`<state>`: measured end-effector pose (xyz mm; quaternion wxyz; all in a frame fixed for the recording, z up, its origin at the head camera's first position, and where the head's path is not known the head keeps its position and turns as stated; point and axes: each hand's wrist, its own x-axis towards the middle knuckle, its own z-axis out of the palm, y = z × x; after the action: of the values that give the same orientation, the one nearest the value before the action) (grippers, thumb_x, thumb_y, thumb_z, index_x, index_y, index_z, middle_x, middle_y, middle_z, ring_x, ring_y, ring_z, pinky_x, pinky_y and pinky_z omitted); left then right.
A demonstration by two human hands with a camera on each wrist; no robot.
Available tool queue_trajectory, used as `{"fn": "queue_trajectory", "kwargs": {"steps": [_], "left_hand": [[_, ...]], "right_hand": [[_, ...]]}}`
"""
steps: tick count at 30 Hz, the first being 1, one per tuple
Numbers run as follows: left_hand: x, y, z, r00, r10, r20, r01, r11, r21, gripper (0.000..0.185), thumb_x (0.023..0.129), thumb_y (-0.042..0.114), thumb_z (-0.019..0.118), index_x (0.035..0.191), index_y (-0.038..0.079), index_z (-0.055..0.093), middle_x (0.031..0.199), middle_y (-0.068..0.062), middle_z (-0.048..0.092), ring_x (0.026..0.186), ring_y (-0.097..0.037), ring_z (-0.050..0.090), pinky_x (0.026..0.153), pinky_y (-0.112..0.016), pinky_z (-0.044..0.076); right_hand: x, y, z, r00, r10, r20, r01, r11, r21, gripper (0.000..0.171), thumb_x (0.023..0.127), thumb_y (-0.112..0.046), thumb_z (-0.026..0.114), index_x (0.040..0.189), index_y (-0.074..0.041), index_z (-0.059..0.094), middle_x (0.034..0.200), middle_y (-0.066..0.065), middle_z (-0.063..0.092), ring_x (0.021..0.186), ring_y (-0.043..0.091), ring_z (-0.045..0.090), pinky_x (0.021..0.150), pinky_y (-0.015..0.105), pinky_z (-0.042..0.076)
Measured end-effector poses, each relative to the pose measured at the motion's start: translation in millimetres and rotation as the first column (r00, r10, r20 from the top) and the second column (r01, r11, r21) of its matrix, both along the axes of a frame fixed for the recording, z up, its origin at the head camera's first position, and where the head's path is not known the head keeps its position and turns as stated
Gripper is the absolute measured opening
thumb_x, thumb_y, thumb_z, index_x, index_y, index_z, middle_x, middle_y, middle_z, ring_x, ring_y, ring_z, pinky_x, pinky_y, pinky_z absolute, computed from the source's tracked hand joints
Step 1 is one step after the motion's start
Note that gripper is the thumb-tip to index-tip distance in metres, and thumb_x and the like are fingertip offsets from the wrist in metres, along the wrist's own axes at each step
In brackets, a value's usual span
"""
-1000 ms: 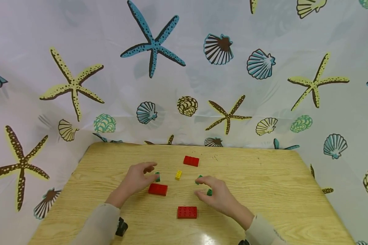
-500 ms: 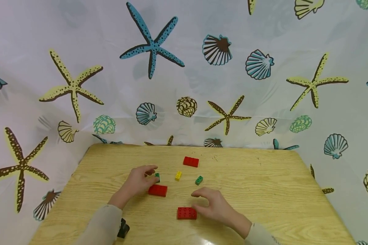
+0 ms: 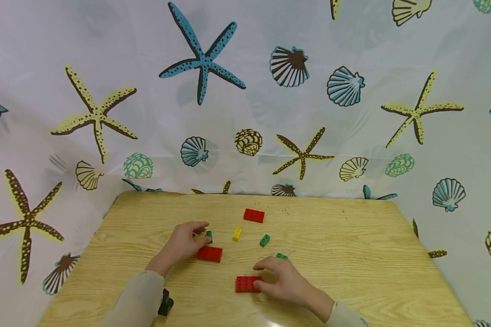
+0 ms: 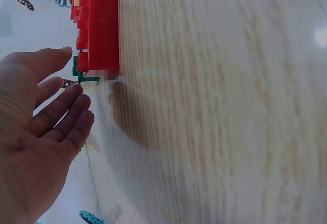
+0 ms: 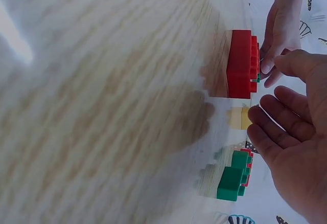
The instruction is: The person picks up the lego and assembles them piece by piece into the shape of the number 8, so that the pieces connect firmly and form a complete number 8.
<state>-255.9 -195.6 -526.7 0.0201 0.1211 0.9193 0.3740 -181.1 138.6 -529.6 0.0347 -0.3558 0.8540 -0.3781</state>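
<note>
In the head view my left hand (image 3: 182,243) hovers with relaxed fingers by a small green brick (image 3: 209,236) and a red brick (image 3: 210,254) at the left. Its palm and spread fingers show in the left wrist view, with the upright red brick (image 4: 103,27) just beyond the thumb and nothing held. My right hand (image 3: 284,279) is low over the table, its thumb overlapping the right end of the front red brick (image 3: 245,284). Seen from the right wrist, the fingers are loosely bent and hold nothing, and a red brick (image 5: 239,63) lies beyond the thumb.
A yellow brick (image 3: 237,234) lies mid-table, with another red brick (image 3: 254,215) behind it. Right of the yellow one is a green brick (image 3: 264,240), and one more green brick (image 3: 282,256) peeks out above my right hand. Shell-printed cloth (image 3: 245,109) surrounds the wooden table (image 3: 352,245).
My right hand has come toward me and slightly left, from the two right-hand green bricks to the front red brick, uncovering them. My left hand has barely moved.
</note>
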Motion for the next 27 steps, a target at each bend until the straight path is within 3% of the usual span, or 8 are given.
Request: {"fn": "queue_trajectory", "kwargs": {"steps": [14,27], "left_hand": [[-2.6,1.7,-3.6,0.999,-0.001,0.044,0.001,1.0,-0.005,0.048,0.097,0.018,0.076,0.139,-0.002,0.065,0.131,-0.02,0.07,0.121,-0.036,0.067,0.101,-0.052,0.057],[-5.7,3.8,-5.2,0.998,0.011,0.056,-0.008,0.999,-0.048,0.045,0.095,0.018,0.078,0.135,-0.001,0.069,0.128,-0.016,0.072,0.116,-0.031,0.067,0.101,-0.05,0.056]], "right_hand": [[1.7,1.4,0.8,1.0,0.025,0.009,-0.025,0.999,0.039,0.028,0.097,-0.019,0.077,0.12,-0.003,0.074,0.117,0.008,0.077,0.112,0.02,0.071,0.099,0.031,0.057],[1.0,4.8,-4.1,0.999,0.029,0.034,-0.031,0.998,0.06,0.026,0.098,-0.021,0.077,0.119,-0.007,0.075,0.116,0.003,0.076,0.11,0.012,0.068,0.099,0.028,0.056]]}}
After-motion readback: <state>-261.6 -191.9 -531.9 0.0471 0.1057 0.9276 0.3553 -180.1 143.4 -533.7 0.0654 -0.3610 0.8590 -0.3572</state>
